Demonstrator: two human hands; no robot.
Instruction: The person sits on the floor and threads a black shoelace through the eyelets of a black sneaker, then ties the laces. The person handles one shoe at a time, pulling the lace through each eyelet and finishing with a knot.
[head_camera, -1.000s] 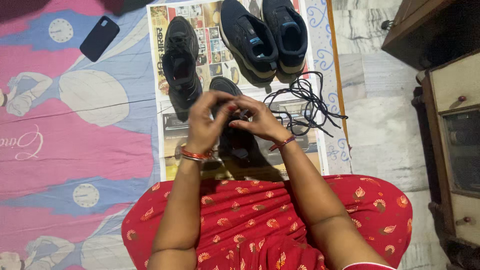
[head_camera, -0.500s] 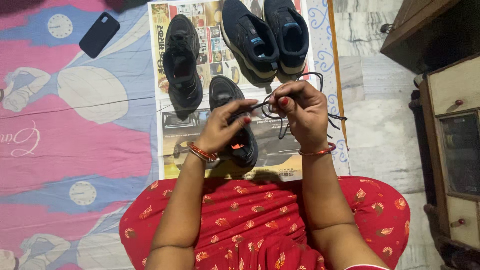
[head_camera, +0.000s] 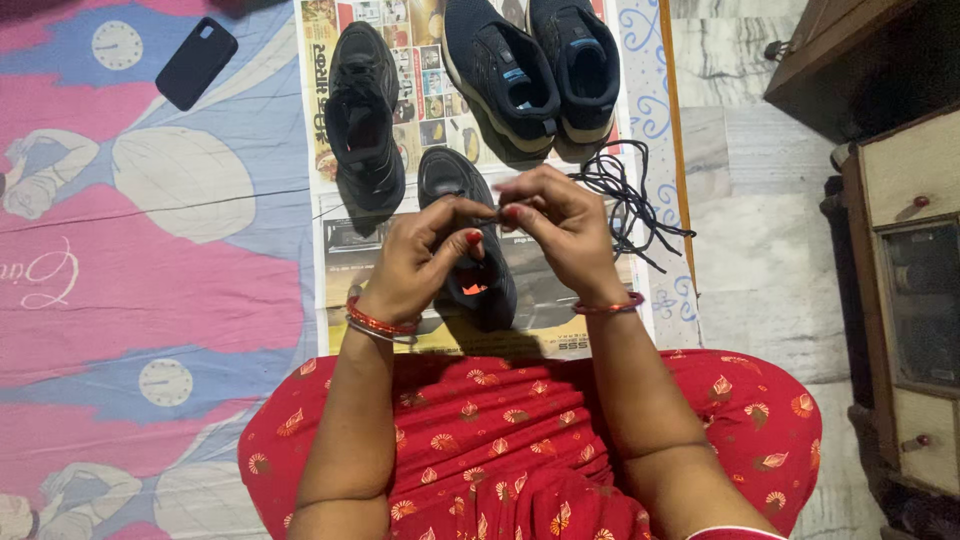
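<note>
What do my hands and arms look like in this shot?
Both arms are bare, no sleeves showing. The left hand has red and silver bangles at the wrist and red nail polish. The right hand has a thin red bangle and red nails.

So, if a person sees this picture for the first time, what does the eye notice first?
First the two hands, left hand and right hand, meeting in the middle and pinching a dark shoelace above a black shoe on newspaper. Behind it stand another black shoe and two dark blue shoes. A dark phone lies at the upper left on the pink and blue sheet.
</note>
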